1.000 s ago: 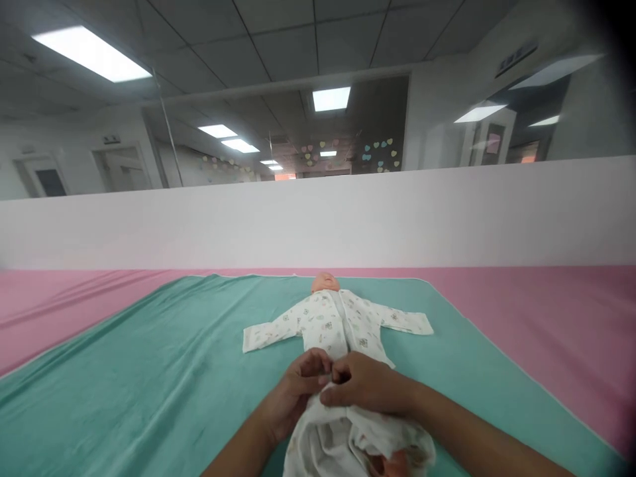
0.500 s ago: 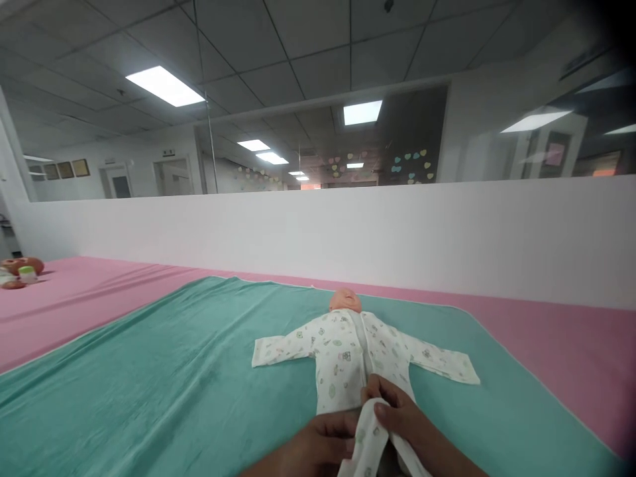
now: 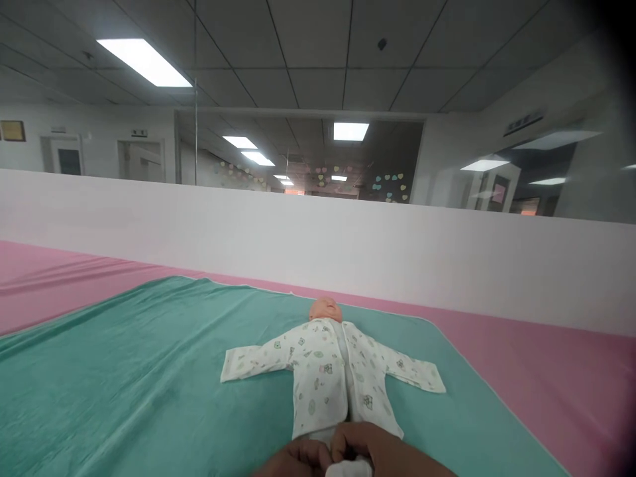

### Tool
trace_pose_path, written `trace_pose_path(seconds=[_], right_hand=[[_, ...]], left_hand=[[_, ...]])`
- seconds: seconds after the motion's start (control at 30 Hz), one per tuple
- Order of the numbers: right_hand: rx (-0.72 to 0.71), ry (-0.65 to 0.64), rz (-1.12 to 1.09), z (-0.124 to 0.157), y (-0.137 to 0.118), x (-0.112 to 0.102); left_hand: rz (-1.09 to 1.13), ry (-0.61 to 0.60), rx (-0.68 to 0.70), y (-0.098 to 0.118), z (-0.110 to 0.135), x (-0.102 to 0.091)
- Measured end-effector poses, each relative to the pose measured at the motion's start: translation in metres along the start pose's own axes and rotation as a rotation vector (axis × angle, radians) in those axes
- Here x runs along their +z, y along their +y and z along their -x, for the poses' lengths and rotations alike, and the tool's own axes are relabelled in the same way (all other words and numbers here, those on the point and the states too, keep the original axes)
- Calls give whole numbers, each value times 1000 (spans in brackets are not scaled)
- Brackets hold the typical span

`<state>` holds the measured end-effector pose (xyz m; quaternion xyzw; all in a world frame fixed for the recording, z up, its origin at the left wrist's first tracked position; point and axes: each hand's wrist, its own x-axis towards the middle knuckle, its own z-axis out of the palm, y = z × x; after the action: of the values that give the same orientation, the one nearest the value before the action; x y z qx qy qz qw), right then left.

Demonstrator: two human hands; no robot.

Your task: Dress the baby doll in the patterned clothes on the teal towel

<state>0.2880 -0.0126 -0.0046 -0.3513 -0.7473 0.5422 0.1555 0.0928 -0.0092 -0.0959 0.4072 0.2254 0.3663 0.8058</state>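
A baby doll point(image 3: 325, 309) lies on its back, its head toward the wall. It wears a white long-sleeved baby top point(image 3: 318, 377) with small printed figures; the sleeves are spread wide and the front edges lie slightly apart. Just below the hem, at the bottom edge of the view, my left hand point(image 3: 301, 459) is closed with bent fingers at a white printed cloth garment point(image 3: 349, 469). My right hand point(image 3: 372, 449) pinches the same cloth from the other side, close against the left fingertips. Most of that cloth and the doll's lower body are cut off or hidden.
Under the doll a teal blanket point(image 3: 149, 371) is spread over a pink sheet point(image 3: 536, 358). A low white wall point(image 3: 248, 232) with glass above it runs along the far side.
My view has tilted up and turned slightly right. Both hands have gone lower, toward the bottom edge, and less of the white garment shows. The doll and its top lie as before.
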Motion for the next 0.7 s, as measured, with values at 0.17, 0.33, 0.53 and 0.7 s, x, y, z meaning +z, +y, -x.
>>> trace_pose_path(seconds=[0.17, 0.33, 0.53, 0.7], right_hand=[[62, 179, -157, 8, 17, -2], [-107, 345, -660, 3, 22, 1], [-128, 324, -751, 11, 4, 9], [-97, -13, -347, 18, -20, 16]], left_hand=[[121, -13, -12, 26, 16, 31], [117, -69, -135, 41, 36, 57], [21, -125, -17, 54, 45, 70], [-148, 168, 141, 51, 42, 78]])
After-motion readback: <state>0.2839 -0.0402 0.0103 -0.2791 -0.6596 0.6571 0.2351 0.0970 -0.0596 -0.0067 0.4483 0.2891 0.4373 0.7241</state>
